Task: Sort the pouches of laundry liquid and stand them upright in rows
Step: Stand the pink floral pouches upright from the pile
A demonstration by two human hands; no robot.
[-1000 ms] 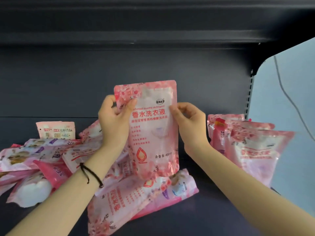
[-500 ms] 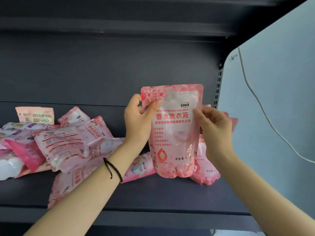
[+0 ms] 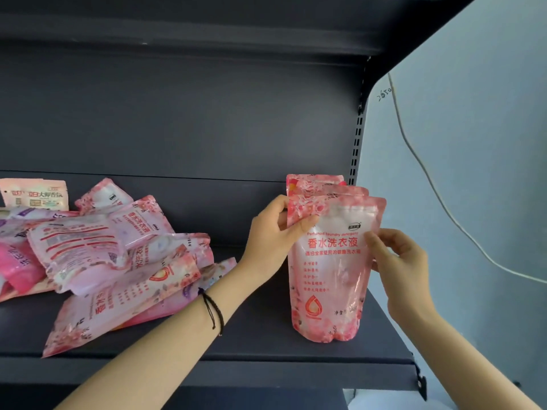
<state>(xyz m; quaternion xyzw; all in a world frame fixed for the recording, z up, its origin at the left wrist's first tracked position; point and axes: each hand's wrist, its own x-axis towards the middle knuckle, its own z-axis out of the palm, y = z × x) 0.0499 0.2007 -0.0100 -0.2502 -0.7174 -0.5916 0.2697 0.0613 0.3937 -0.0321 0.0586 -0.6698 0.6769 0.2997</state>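
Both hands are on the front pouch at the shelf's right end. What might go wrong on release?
1. The front pouch stands close to the shelf's front edge, held at its top corner by the left hand and its side by the right hand; being soft, it may slump forward and drop off.
2. Pressing it back could tip the two pouches behind.
3. In the loose heap, one pouch's corner reaches the front edge and may slide off.

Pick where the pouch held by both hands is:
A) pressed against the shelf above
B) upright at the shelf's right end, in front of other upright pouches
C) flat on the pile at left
B: the pouch is upright at the right end of the shelf, pinched by the left hand and right hand, with upright pouches behind.
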